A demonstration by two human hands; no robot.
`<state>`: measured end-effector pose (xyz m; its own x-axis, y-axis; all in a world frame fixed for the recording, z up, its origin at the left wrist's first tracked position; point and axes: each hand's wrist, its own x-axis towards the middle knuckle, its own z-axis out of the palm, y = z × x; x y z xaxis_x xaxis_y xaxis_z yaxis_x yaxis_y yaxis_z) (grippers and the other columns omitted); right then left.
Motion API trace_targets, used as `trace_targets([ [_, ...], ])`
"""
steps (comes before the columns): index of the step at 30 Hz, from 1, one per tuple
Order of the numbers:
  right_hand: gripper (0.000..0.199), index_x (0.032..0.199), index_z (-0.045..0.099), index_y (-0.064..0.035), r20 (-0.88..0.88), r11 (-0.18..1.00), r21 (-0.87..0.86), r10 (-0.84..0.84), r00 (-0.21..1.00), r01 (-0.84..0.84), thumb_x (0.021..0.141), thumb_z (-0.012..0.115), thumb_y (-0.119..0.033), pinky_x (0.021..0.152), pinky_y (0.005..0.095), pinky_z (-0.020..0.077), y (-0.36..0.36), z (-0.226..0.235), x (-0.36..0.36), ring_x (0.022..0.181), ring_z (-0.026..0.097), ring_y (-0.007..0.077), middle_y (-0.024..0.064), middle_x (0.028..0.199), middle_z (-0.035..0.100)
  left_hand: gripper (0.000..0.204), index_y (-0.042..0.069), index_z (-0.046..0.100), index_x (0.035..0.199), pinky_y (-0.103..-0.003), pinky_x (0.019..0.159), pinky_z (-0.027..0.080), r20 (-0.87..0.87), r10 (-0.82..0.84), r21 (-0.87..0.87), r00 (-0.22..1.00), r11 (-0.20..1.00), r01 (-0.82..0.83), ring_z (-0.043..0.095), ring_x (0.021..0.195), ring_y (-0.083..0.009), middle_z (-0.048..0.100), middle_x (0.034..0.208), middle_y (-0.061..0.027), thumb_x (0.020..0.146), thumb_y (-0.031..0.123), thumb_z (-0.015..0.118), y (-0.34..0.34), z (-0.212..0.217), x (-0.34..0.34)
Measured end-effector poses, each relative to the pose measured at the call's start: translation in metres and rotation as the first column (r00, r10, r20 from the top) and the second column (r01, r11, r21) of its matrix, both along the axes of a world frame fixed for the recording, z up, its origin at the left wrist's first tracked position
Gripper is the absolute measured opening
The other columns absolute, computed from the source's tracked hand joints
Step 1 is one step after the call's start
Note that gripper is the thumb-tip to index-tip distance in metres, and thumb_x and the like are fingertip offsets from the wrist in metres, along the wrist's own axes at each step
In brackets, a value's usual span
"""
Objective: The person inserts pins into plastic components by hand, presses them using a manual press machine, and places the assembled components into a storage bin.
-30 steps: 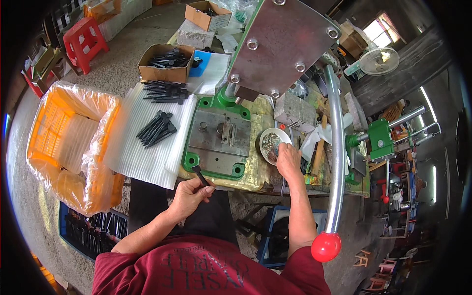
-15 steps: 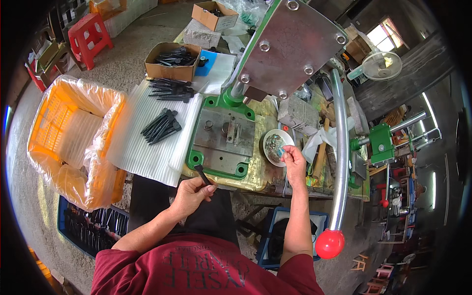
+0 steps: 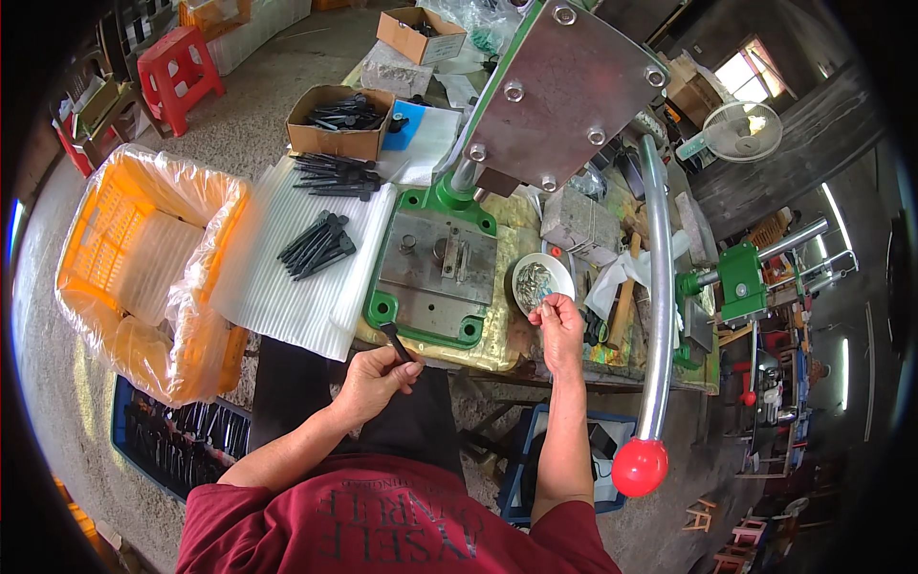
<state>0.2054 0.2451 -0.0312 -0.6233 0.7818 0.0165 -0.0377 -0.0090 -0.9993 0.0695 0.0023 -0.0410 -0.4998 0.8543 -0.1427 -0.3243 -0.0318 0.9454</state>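
left hand (image 3: 376, 382) partly hides the black piece (image 3: 394, 342)

Head-worn wide fisheye view, from above, facing down, left hand (image 3: 376, 385) and right hand (image 3: 561, 332) near

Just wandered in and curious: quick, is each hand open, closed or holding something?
Left hand: closed, holding a slim black piece.
Right hand: pinched closed by the white bowl's near edge; whether it holds anything small cannot be told.
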Motion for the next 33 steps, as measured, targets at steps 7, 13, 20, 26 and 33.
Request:
trace_targets([
  [7, 0.006, 0.086, 0.047, -0.0038, -0.155, 0.992, -0.121, 0.025, 0.988, -0.044, 0.084, 0.047, -0.009, 0.061, 0.0229, 0.0393, -0.019, 0.003, -0.012, 0.063, 0.048, 0.0112, 0.0023, 0.074, 0.048, 0.015, -0.002, 0.056, 0.089, -0.02, 0.054, 0.044, -0.036, -0.022, -0.015, 0.999, 1.0, 0.021, 0.049, 0.062, -0.0055, 0.054, 0.071, -0.0011, 0.081, 0.011, 0.054, 0.001, -0.004, 0.001],
  [13, 0.007, 0.084, 0.047, -0.0038, -0.077, 0.997, -0.005, -0.08, 0.994, 0.08, 0.085, 0.046, -0.011, 0.06, 0.023, 0.0377, -0.026, 0.006, -0.016, 0.061, 0.044, 0.01, 0.0015, 0.071, 0.047, 0.017, -0.002, 0.057, 0.087, -0.02, 0.056, 0.044, -0.049, -0.044, -0.026, 0.998, 0.999, 0.043, 0.051, 0.064, -0.0075, 0.056, 0.074, -0.0032, 0.08, 0.013, 0.055, 0.007, 0.007, 0.003],
  [20, 0.005, 0.082, 0.052, -0.0008, 0.254, 0.851, 0.522, -0.224, 0.941, 0.061, 0.077, 0.052, -0.004, 0.055, 0.0259, 0.0406, -0.036, -0.003, -0.008, 0.06, 0.05, 0.0152, 0.0078, 0.071, 0.053, 0.015, -0.002, 0.056, 0.088, -0.019, 0.054, 0.043, -0.036, -0.013, -0.011, 0.999, 1.0, 0.013, 0.048, 0.061, -0.005, 0.054, 0.07, -0.0003, 0.081, 0.011, 0.054, 0.003, -0.004, 0.0],
  [26, 0.01, 0.081, 0.049, -0.0013, 0.39, 0.528, 0.815, -0.192, 0.901, -0.239, 0.073, 0.054, -0.004, 0.058, 0.0374, 0.0401, -0.051, -0.005, -0.021, 0.067, 0.05, 0.0294, 0.0127, 0.074, 0.051, 0.015, -0.002, 0.056, 0.086, -0.019, 0.054, 0.043, -0.052, -0.016, -0.029, 0.999, 0.999, 0.015, 0.048, 0.06, -0.0052, 0.053, 0.069, 0.0, 0.081, 0.012, 0.054, 0.003, -0.004, 0.0],
  [33, 0.01, 0.073, 0.046, -0.0034, 0.554, 0.36, 0.823, -0.337, 0.761, -0.44, 0.064, 0.049, -0.001, 0.061, 0.0384, 0.0367, -0.048, -0.01, -0.031, 0.07, 0.049, 0.0285, 0.011, 0.072, 0.047, 0.015, -0.002, 0.056, 0.087, -0.019, 0.054, 0.043, -0.027, -0.019, -0.022, 0.999, 1.0, 0.019, 0.047, 0.06, -0.005, 0.053, 0.069, -0.0004, 0.081, 0.011, 0.054, 0.002, -0.004, 0.001],
])
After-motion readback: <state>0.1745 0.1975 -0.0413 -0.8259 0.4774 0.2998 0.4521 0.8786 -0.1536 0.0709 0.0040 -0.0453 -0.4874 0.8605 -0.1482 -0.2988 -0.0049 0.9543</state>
